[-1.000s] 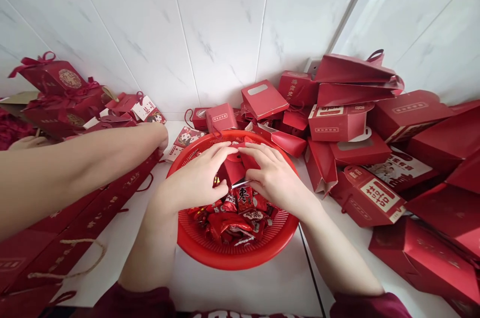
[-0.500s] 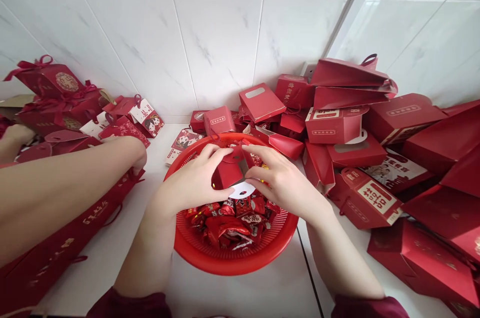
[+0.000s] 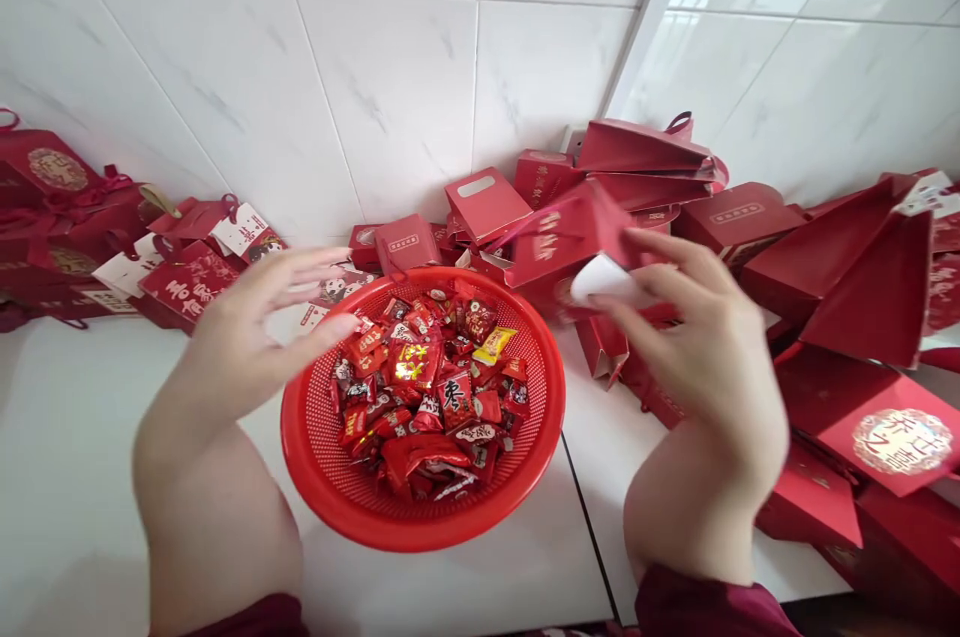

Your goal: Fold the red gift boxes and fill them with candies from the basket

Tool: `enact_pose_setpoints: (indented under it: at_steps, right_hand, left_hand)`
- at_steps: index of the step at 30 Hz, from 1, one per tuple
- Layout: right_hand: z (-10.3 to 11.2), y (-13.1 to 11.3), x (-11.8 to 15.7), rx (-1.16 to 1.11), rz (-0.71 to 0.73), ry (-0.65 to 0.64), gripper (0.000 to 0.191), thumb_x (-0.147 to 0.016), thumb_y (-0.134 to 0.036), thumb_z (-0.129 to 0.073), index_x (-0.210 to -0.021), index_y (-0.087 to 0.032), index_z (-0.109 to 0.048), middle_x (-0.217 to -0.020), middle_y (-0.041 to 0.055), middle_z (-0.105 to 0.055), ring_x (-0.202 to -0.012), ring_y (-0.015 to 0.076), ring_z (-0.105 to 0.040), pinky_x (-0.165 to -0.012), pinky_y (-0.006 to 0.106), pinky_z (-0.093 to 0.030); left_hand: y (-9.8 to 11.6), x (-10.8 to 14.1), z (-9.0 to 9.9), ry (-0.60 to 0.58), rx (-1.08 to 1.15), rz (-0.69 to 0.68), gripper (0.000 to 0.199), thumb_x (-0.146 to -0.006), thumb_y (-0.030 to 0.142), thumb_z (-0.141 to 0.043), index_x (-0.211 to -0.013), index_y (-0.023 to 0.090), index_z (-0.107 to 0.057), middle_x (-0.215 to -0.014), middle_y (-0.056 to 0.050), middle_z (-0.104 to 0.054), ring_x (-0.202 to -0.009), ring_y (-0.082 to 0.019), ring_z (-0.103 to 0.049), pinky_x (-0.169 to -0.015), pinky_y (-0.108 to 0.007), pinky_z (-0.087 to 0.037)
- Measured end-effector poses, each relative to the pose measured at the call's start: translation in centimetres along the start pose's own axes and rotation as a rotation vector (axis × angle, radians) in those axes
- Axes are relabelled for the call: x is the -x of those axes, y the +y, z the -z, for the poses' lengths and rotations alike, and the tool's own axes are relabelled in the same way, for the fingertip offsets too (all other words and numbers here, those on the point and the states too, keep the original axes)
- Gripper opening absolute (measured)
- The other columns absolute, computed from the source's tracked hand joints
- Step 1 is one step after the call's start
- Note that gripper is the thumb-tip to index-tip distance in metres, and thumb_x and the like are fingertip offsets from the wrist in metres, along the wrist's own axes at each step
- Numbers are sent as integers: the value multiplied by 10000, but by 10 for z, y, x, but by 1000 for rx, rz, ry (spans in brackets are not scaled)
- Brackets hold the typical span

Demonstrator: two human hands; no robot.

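My right hand (image 3: 690, 337) grips a small red candy box (image 3: 566, 242) by its white-lined flap, to the right of the basket and a little blurred. Fingers apart and holding nothing, my left hand (image 3: 255, 327) hovers at the left rim of a red plastic basket (image 3: 424, 529). Inside the basket lie many wrapped candies (image 3: 454, 397), mostly red. One yellow candy (image 3: 495, 345) stands out near the right side.
Red gift boxes (image 3: 487, 204) lie heaped along the tiled wall (image 3: 390, 97) and down the right side. More boxes with ribbons (image 3: 67, 227) are stacked at the left. A dark seam (image 3: 592, 527) crosses the white tabletop.
My right hand has carried the box from above the basket to its right. My left hand has let go and moved left. The other person's arms at the left are gone from view.
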State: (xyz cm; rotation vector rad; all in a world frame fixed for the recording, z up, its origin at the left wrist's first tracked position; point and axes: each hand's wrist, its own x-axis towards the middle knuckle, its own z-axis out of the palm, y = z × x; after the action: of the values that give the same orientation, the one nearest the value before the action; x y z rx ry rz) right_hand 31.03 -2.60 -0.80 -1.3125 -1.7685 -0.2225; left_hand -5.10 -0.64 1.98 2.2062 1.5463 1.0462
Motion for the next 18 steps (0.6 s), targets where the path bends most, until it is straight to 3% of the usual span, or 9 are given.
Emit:
enact_pose_setpoints:
  at_steps: [2,4,7,8,11,13,15,18]
  right_hand:
    - [15,21,5,184,-159,64,145,-889,-366,-721,-891,-224,-694,-1359,108,-667,-1227,345,-629,-1028,545,-515]
    - [23,43,11,352,-352,17,185,-856,-402,-724,-936,-235,-719,-1340,117,-682,-1242,408,-604,-963,607,-524]
    - [26,73,18,486,-510,-141,304,-834,-428,-675,-1057,-231,-739,-1403,137,-645,-1294,456,-554,-894,644,-533]
    - [25,80,20,498,-498,-210,318,-831,-432,-651,-1063,-235,-743,-1432,125,-628,-1316,448,-540,-904,640,-530]
    - [24,91,22,494,-498,-406,297,-814,-481,-597,-968,-290,-762,-1500,30,-584,-1350,412,-521,-910,616,-528]
    - [27,89,20,494,-621,-498,280,-784,-536,-603,-881,-324,-757,-1431,8,-638,-1259,413,-589,-837,591,-539]
    - [33,83,16,510,-778,-514,255,-744,-560,-648,-840,-338,-729,-1220,47,-740,-1049,407,-678,-721,551,-538]
    - [45,77,15,525,-922,-430,258,-707,-547,-709,-856,-340,-667,-934,89,-760,-785,386,-687,-558,489,-493]
  left_hand:
    - [-27,-1,16,104,-30,174,550,-937,527,-659,-1412,273,-550,-1415,-21,-622,-1302,-275,-588,-1135,-483,-492]
    - [-63,-2,29,132,-136,358,625,-945,645,-589,-1425,247,-543,-1412,-45,-612,-1295,-294,-583,-1121,-522,-483]
    - [-121,-3,34,-20,-251,590,889,-921,777,-493,-1492,98,-437,-1514,-134,-515,-1347,-365,-531,-1138,-541,-444]
    - [-138,-4,30,-55,-259,630,914,-902,778,-527,-1451,48,-477,-1505,-157,-525,-1356,-391,-521,-1145,-543,-433]
    - [-179,-9,10,-161,-288,780,889,-838,676,-711,-1422,36,-511,-1533,-202,-497,-1394,-410,-492,-1134,-527,-448]
    - [-196,-15,-7,-222,-291,834,664,-899,521,-723,-1378,89,-566,-1470,-194,-549,-1325,-359,-561,-1088,-540,-488]
    - [-206,-20,-23,-286,-272,856,453,-973,400,-657,-1346,151,-591,-1383,-144,-598,-1215,-287,-621,-1012,-515,-540]
    - [-211,-24,-38,-368,-249,915,391,-987,359,-641,-1319,157,-599,-1309,-121,-621,-1123,-253,-647,-942,-470,-575]
